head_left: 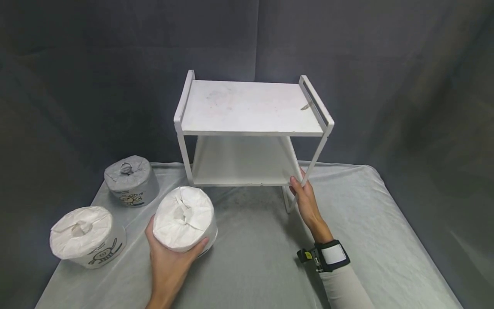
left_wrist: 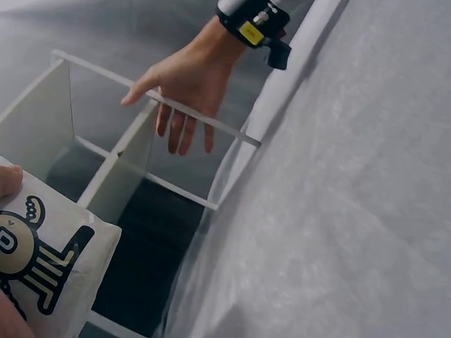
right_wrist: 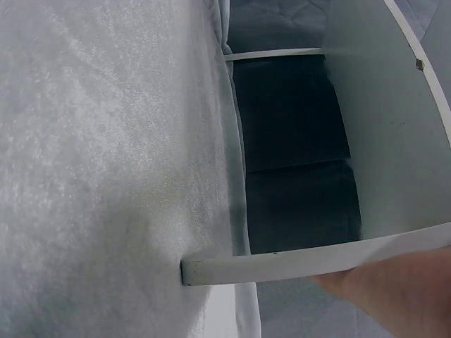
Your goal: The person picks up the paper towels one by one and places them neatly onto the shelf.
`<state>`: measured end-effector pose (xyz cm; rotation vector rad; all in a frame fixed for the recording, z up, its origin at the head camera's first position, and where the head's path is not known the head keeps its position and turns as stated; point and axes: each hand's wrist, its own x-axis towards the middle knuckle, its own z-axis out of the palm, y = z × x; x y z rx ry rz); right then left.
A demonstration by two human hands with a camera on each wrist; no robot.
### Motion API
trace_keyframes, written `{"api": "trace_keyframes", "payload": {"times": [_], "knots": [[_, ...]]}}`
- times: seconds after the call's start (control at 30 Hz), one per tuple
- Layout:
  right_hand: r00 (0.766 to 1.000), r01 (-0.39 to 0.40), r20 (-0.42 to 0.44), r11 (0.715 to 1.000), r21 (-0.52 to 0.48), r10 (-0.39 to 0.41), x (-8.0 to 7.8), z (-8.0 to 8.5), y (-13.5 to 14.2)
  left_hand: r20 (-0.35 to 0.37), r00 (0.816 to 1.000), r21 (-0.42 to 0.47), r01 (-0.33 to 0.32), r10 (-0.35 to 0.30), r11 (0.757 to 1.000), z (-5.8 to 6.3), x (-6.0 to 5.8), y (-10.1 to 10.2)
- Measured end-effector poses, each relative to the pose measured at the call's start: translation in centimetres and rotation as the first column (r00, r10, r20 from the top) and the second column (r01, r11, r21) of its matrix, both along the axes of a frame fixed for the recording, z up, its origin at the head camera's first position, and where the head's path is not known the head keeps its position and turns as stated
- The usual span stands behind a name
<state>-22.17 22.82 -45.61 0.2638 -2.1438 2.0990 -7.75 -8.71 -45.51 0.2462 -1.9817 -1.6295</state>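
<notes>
My left hand [head_left: 170, 262] grips a white paper-wrapped toilet roll [head_left: 184, 216], its thumb and fingers spread round the sides. In the left wrist view the printed cartoon on this roll's wrapper shows close up. A white two-tier shelf [head_left: 251, 107] stands at the back middle of the cloth-covered table. My right hand [head_left: 305, 201] holds its right front leg at the lower tier, thumb on the inner side, fingers behind the leg. In the left wrist view these fingers look fairly straight. Only a part of the right hand [right_wrist: 402, 289] shows in the right wrist view.
Two more wrapped toilet rolls stand at the left: one near the front [head_left: 88, 236], one farther back [head_left: 131, 180]. Pale cloth covers the table [head_left: 370, 240]. Dark curtains [head_left: 347, 51] hang behind and at both sides.
</notes>
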Motion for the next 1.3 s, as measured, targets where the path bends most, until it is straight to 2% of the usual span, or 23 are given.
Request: {"api": "trace_keyframes", "payload": {"times": [0.17, 0.37, 0.47, 0.67, 0.77, 1.03, 1.23, 1.3], "knots": [[1.000, 0.002, 0.006, 1.000, 0.019, -0.002, 0.0, 0.0, 0.1, -0.028, 0.999, 0.001, 0.038, -0.038, 0.999, 1.1, -0.6, 0.9], [1.000, 0.001, 0.014, 1.000, 0.018, -0.002, 0.1, -0.1, 0.2, -0.036, 0.997, -0.023, 0.066, -0.067, 0.998, 4.3, -0.4, 2.3], [1.000, -0.007, 0.010, 0.999, 0.031, 0.007, 0.1, -0.2, 0.2, -0.045, 0.995, -0.037, 0.083, -0.084, 0.996, 5.5, -0.4, 2.9], [0.999, -0.034, -0.022, 0.998, 0.062, 0.035, 0.2, -0.2, 0.2, -0.064, 0.991, -0.028, 0.119, -0.121, 0.992, 6.6, -0.9, 3.4], [0.999, -0.039, -0.030, 0.997, 0.061, 0.041, 0.1, -0.2, 0.2, -0.053, 0.990, -0.023, 0.127, -0.128, 0.992, 6.9, -1.2, 3.6], [0.998, -0.046, -0.042, 0.997, 0.066, 0.049, 0.1, -0.2, 0.1, -0.094, 0.980, -0.002, 0.175, -0.175, 0.985, 7.6, -2.1, 4.2], [0.999, -0.040, -0.033, 0.997, 0.066, 0.042, 0.1, -0.2, 0.3, -0.098, 0.981, -0.022, 0.167, -0.168, 0.986, 5.1, -3.6, 4.1], [0.999, -0.039, -0.033, 0.997, 0.067, 0.041, 0.1, -0.2, 0.3, -0.104, 0.981, -0.039, 0.162, -0.166, 0.986, 5.0, -3.8, 4.1]]}}
